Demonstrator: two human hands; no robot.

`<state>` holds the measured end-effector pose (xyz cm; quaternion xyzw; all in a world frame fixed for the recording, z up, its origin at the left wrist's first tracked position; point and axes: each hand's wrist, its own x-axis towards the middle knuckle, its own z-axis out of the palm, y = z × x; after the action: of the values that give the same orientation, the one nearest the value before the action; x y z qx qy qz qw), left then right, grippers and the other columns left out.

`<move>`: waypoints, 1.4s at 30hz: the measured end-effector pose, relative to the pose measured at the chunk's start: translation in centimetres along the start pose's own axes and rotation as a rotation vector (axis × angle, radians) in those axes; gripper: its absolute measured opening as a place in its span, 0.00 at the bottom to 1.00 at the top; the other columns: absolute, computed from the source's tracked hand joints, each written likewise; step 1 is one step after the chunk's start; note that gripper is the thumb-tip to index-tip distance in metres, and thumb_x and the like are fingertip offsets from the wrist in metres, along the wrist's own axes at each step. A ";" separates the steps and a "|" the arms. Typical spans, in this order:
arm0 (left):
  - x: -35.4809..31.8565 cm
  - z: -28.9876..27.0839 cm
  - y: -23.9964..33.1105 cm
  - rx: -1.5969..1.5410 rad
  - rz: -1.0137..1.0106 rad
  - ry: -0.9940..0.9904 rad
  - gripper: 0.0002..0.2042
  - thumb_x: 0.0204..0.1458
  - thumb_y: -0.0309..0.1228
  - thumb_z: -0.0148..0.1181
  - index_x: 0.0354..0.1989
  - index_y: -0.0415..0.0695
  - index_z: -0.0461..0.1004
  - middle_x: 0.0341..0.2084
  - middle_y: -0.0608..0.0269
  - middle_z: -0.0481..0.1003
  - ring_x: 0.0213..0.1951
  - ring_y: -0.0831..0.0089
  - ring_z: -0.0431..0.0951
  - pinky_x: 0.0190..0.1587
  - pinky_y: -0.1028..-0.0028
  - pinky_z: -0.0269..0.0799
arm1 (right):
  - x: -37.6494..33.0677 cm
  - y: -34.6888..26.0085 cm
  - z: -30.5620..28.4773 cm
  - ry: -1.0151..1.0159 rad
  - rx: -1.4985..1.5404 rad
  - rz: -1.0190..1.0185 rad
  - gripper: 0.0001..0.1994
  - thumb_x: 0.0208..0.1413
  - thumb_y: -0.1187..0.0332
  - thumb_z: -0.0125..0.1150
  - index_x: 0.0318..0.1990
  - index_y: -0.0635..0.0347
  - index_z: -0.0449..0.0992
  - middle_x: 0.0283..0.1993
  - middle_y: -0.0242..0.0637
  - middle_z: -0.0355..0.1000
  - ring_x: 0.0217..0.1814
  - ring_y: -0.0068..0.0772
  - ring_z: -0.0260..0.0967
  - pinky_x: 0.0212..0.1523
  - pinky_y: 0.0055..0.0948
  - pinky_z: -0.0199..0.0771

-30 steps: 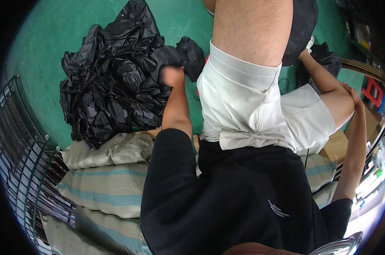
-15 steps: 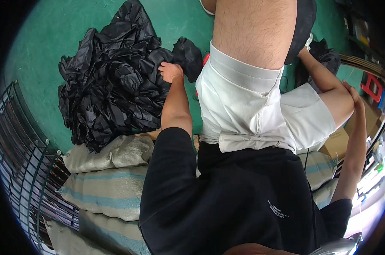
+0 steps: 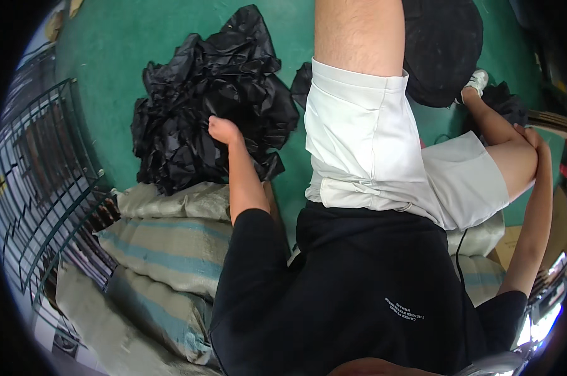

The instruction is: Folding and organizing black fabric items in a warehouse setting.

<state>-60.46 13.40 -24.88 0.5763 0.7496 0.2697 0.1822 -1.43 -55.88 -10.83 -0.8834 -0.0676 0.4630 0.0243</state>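
Observation:
A large crumpled heap of shiny black sheeting, perhaps plastic bags or thin fabric, lies on the green floor to my left. Over it my left hand is closed, its fingers pinched on a fold of the sheeting beside a dark hollow. The fold itself is mostly hidden by the fingers. My right hand rests on my bent right knee with its fingers laid over it, holding nothing.
Stuffed woven sacks with blue stripes are stacked at my left. A dark wire rack stands beyond them. A rounded black item sits past my legs. Cardboard is at the right.
My left hand has closed and moved left over the heap, whose right part is drawn in and bunched up. The view has shifted a little. My right hand stays on the knee.

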 end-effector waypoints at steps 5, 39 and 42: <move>2.4 -8.4 6.5 -0.330 0.249 0.083 0.21 0.55 0.37 0.49 0.30 0.23 0.73 0.26 0.36 0.75 0.28 0.53 0.71 0.38 0.58 0.65 | 2.5 2.2 -0.8 -0.037 -0.236 -0.120 0.30 0.54 0.52 0.59 0.52 0.74 0.70 0.47 0.50 0.75 0.50 0.39 0.71 0.54 0.35 0.67; -41.4 5.1 54.0 -0.815 1.995 -1.141 0.14 0.46 0.43 0.64 0.31 0.46 0.72 0.23 0.66 0.69 0.27 0.68 0.73 0.27 0.73 0.64 | -0.9 -24.8 -11.7 0.052 1.995 -1.032 0.26 0.41 0.82 0.48 0.53 0.65 0.69 0.45 0.40 0.74 0.42 0.31 0.74 0.49 0.29 0.74; -41.0 8.3 55.2 -1.055 1.242 -1.124 0.07 0.54 0.30 0.59 0.29 0.41 0.70 0.23 0.68 0.68 0.28 0.75 0.70 0.31 0.75 0.64 | 0.7 -25.2 -11.3 -0.004 2.091 -1.035 0.25 0.40 0.85 0.44 0.51 0.67 0.70 0.43 0.40 0.75 0.41 0.31 0.74 0.48 0.31 0.74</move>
<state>-2.28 -13.92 0.93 0.7563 -0.0974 0.3041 0.5710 5.82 -30.63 -2.30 -0.2990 -0.0054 0.2293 0.9263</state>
